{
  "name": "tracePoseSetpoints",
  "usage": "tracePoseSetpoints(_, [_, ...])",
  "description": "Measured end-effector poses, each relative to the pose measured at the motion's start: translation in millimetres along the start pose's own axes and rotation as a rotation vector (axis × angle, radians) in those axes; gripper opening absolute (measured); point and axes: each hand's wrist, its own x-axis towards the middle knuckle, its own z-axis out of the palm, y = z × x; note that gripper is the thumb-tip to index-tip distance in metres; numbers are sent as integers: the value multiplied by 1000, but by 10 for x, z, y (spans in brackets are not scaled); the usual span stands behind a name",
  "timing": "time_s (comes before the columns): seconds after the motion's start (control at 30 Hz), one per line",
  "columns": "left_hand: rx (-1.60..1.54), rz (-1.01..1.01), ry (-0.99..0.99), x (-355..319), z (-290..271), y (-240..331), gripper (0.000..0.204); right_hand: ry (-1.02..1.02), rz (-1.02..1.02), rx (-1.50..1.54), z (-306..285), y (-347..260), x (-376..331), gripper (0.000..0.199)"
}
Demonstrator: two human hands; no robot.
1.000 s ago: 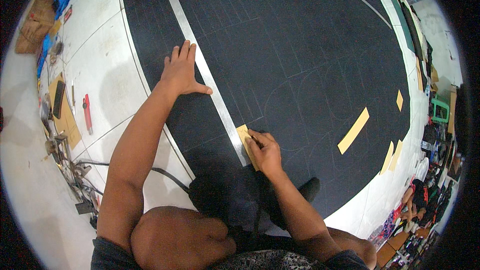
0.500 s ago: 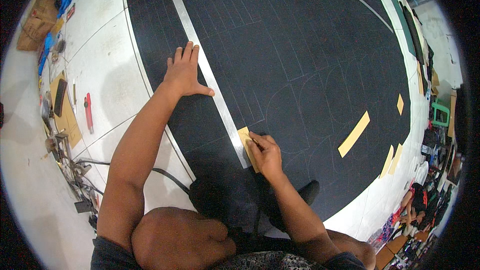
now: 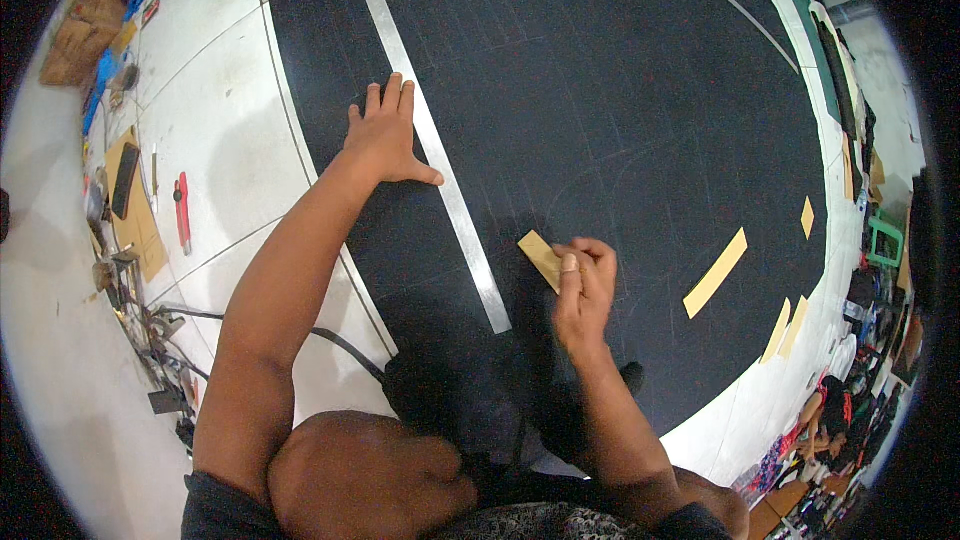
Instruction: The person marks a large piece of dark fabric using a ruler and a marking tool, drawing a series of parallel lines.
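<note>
Ruler (image 3: pixel 468 245), long thin steel, lies diagonally on black fabric-like sheet (image 3: pixel 640 180). Left hand (image 3: pixel 383 145) spread wide, gripping nothing, thumb and fingertips at ruler's left edge. Right hand (image 3: pixel 587 290) pinches 1 yellow card strip (image 3: pixel 536 255), right of ruler and apart from it; can't tell if strip touches sheet or if a pen is in the grip too. Good handling, my judgement: press evenly with thumb and fingertips so ruler doesn't pivot, keep sheet flat, pinch strip lightly so card doesn't crease. Textures: steel smooth, pale, 1 hole at far end; sheet matte, faint light lines; card flat, straight-edged. Also on sheet: 1 loose yellow strip (image 3: pixel 716 273), 1 diamond-shaped piece (image 3: pixel 808 218). Red cutter (image 3: pixel 182 213) lies left on white tiled floor (image 3: pixel 230 90).
</note>
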Motion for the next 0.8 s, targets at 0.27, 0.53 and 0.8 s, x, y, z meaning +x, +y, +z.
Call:
tracePoseSetpoints(0.27, [-33, 19, 12, 5, -15, 51, 153, -281, 30, 188, 409, 109, -91, 22])
tracePoseSetpoints(0.53, [-33, 10, 16, -6, -7, 28, 151, -287, -106, 72, 437, 144, -164, 13])
tracePoseSetpoints(0.8, [-10, -1, -13, -7, -29, 15, 150, -351, -199, 27, 477, 174, -144, 15])
